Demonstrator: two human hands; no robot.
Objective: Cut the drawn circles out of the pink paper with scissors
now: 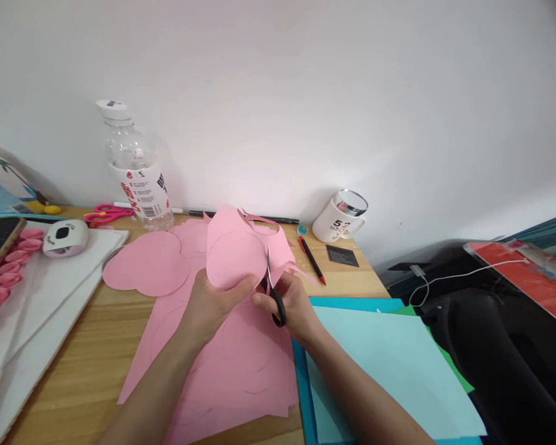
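Observation:
My left hand (215, 303) pinches a sheet of pink paper (234, 250) by its lower edge, thumb on top. A curved outline is drawn on that sheet, and part of its far side is cut away. In my right hand (294, 309) is a pair of scissors (278, 306) with black handles, its blades at the right side of the drawn curve. Beneath both hands lie pink sheets (222, 389) marked with round outlines. To the left rest cut-out pink rounded paper shapes (143, 264).
Along the wall stand a plastic bottle (136, 167) and a white mug (336, 219). A red-black pen (312, 261) and a black card (341, 255) lie near the mug. Light blue paper (389, 371) is at right; pink scissors (106, 214) and a white board (41, 334) at left.

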